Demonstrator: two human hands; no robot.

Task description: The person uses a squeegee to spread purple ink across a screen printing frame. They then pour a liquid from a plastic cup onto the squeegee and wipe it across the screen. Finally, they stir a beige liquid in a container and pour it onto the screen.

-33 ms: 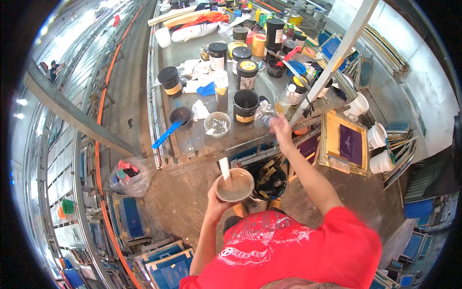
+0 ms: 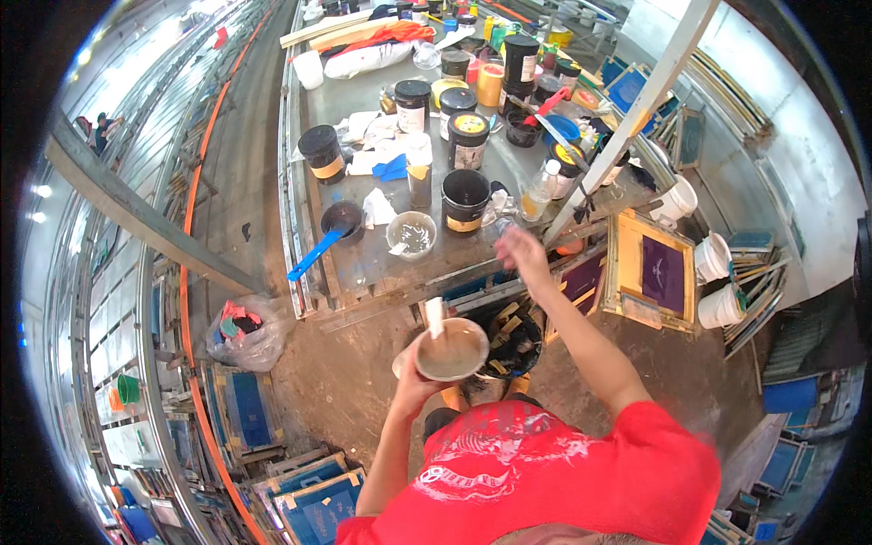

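My left hand is wrapped round a round tub with greyish-brown contents. A white stirring stick stands in it, leaning on the side toward the table. Over the table's front edge hovers my right hand, its fingers smeared by motion, so I cannot make out whether it grips anything. Just beyond it lie a crumpled grey-white rag and a clear bottle with yellowish liquid. An open black tub and a translucent tub of pale, glossy material stand near the front edge.
A black pot with a blue handle sits at the table's left corner. Lidded black jars and white cloths lie behind. A metal post rises at the right. A waste bin and framed screens stand below.
My right hand has drawn back toward me and slightly left, away from the clear bottle. The tub in my left hand has shifted a little to the right.
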